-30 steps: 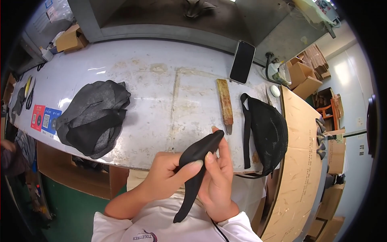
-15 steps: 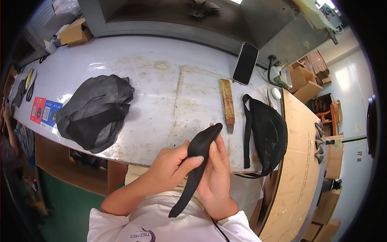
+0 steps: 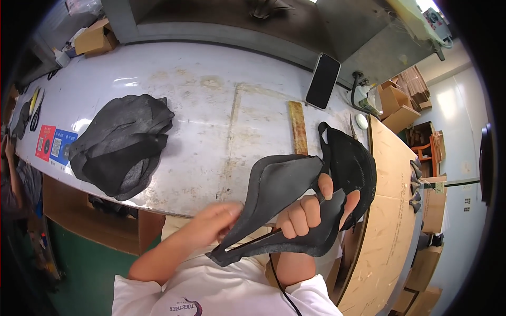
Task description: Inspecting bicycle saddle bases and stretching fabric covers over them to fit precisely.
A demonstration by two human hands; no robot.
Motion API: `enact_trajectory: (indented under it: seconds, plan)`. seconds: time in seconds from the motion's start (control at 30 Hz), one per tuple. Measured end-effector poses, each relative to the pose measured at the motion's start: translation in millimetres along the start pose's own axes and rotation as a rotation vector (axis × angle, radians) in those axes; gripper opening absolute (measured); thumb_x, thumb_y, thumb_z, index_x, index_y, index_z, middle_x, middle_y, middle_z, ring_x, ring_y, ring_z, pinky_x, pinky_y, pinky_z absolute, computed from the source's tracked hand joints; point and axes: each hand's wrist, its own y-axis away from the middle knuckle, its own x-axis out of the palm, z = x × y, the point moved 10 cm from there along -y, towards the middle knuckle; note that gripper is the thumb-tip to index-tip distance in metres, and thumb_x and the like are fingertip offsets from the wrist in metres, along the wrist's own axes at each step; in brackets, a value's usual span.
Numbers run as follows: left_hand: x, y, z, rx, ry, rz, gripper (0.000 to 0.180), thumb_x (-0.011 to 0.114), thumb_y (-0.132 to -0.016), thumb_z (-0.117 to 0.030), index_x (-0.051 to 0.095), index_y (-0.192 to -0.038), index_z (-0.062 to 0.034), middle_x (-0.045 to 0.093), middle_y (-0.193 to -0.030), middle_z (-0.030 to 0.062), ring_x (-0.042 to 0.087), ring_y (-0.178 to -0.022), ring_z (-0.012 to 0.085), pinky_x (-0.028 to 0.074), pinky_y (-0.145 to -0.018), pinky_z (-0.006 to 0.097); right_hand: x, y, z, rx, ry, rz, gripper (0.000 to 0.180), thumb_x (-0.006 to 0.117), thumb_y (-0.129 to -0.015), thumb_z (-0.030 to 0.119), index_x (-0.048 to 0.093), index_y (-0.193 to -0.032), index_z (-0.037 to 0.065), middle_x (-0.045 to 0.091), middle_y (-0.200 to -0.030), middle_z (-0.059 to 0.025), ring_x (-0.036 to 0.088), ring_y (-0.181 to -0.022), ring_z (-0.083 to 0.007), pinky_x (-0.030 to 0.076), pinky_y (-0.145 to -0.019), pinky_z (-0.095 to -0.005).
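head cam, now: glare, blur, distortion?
Head view: glare streaks on the table, bright patch on the right wall; left hand looks slightly blurred, possibly motion; head view also bows the table's far edge and blackens the corners.

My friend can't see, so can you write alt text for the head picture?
A person's right hand holds a grey piece, the blurred left hand at its edge, before a white table. To the left is a dark pile; to the right, a phone, brown bar and black piece.
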Motion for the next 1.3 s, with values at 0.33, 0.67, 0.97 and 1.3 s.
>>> enact_trajectory:
  seconds: [0.33, 0.67, 0.97, 1.3]
  plan:
    - [-1, 24, -54, 0.463, -0.099, -0.033, 0.052, 0.020, -0.108, -0.035, 0.050, -0.079, -0.0033, 0.050, -0.066, 0.0047, 0.045, -0.058, 0.0111, 0.037, -0.056, 0.025, -35, 25, -31, -0.097, 0.671, -0.399, 0.088, 0.047, -0.091, 0.069, 0.034, -0.145, 0.000, 0.056, -0.112, -0.0158, 0.057, -0.094, -0.0299, 0.046, -0.086, -0.0488]
    - [-17, 34, -69, 0.646, 0.336, -0.255, 0.035, 0.044, -0.101, -0.027, 0.053, -0.081, 0.0004, 0.060, -0.070, 0.0134, 0.056, -0.055, 0.0194, 0.044, -0.050, 0.028, -23, 35, -68, 0.027, 1.134, -0.352, 0.036, 0.060, -0.091, -0.007, 0.051, -0.125, -0.013, 0.066, -0.103, -0.0181, 0.065, -0.084, -0.0175, 0.054, -0.061, -0.0314]
    - [-26, 7, -19, 0.227, 0.867, 0.041, 0.040, 0.028, -0.107, -0.040, 0.055, -0.096, -0.0127, 0.051, -0.063, 0.0017, 0.040, -0.043, 0.0126, 0.032, -0.044, 0.026, 27, 8, -135, 0.205, 1.422, 0.301, 0.041, 0.079, -0.080, 0.011, 0.064, -0.113, -0.009, 0.066, -0.077, -0.0120, 0.066, -0.065, -0.0190, 0.051, -0.058, -0.0274]
    - [-27, 24, -57, 0.351, -0.109, -0.126, 0.046, 0.036, -0.105, -0.036, 0.058, -0.080, -0.0037, 0.046, -0.056, -0.0009, 0.037, -0.047, 0.0075, 0.030, -0.045, 0.024, 18, 43, 14, -0.071, 1.810, -0.093, 0.010, 0.063, -0.086, 0.004, 0.069, -0.088, -0.004, 0.066, -0.070, -0.0110, 0.063, -0.057, -0.0196, 0.049, -0.050, -0.0285]
